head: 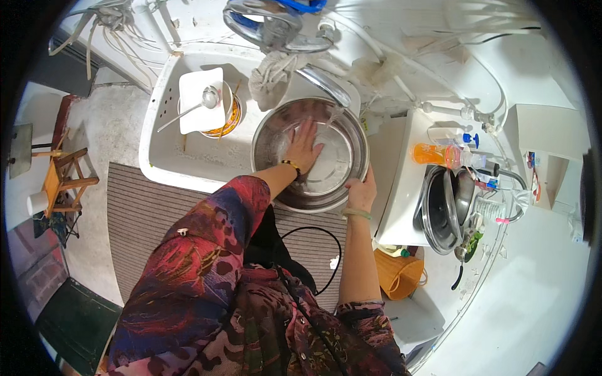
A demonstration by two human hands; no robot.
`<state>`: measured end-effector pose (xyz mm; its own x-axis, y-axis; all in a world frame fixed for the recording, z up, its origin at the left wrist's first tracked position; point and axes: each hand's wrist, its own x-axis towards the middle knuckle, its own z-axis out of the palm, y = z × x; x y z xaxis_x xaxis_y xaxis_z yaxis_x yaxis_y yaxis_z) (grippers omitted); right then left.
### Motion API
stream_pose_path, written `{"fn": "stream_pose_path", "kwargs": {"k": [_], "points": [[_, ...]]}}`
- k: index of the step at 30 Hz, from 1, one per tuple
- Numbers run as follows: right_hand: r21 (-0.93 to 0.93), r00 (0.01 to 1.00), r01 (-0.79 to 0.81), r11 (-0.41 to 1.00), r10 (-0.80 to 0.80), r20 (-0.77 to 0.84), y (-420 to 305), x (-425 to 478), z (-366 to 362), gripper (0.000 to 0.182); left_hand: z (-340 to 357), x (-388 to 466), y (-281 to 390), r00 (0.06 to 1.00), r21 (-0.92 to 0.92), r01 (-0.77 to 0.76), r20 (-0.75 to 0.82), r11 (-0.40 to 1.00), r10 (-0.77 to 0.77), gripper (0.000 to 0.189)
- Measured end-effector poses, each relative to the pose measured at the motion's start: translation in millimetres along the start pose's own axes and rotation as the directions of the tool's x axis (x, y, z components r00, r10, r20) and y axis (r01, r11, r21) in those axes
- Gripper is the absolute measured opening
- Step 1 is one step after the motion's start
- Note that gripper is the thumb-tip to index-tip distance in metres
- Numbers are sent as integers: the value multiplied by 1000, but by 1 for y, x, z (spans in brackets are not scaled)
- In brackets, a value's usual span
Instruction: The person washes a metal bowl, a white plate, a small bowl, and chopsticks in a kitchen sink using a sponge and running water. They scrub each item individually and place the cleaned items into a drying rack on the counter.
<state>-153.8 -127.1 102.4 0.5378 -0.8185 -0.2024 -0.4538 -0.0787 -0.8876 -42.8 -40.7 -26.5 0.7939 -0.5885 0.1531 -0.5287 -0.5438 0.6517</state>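
Observation:
A wide stainless-steel basin [267, 136] sits tilted at the right end of the white sink [157, 101], its near side reaching past the sink's front edge. My left hand [303, 149], wearing a beaded bracelet, lies flat inside the basin with the fingers slightly apart. Around the basin's right rim, my right hand [363, 191] is closed, a pale bangle at its wrist. Water [336, 114] runs from a chrome faucet [325, 84] into the basin. Wet suds or water cover part of the bottom.
Left in the sink, a white square dish [190, 84] with a metal spoon [210, 97] rests on stacked bowls [234, 120]. A grey cloth [273, 80] hangs behind. To the right, a white counter [400, 188] carries bottles [430, 155] and pot lids [442, 211]. A striped mat [155, 225] lies below.

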Motion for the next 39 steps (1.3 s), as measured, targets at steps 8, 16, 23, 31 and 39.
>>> {"fn": "stream_pose_path", "kwargs": {"k": [8, 16, 23, 31, 39], "points": [[5, 1000, -13, 1000, 13, 20, -8, 3, -11, 64, -11, 30, 5, 888, -73, -374, 258, 924, 380, 58], [124, 993, -117, 985, 117, 10, 27, 21, -9, 66, -13, -21, 5, 420, -14, -333, 893, 943, 161, 30], [-20, 969, -214, 977, 215, 117, 35, 26, -15, 67, 32, 62, 6, 979, 131, 47, 189, 990, -71, 24], [101, 988, -128, 987, 117, 101, -6, 29, -3, 69, -38, 72, 28, 642, -653, 641, 744, -403, -186, 23], [208, 961, -266, 941, 242, 135, -33, 13, -10, 63, -19, 79, 43, 695, -691, 610, 701, -387, -157, 19]]}}
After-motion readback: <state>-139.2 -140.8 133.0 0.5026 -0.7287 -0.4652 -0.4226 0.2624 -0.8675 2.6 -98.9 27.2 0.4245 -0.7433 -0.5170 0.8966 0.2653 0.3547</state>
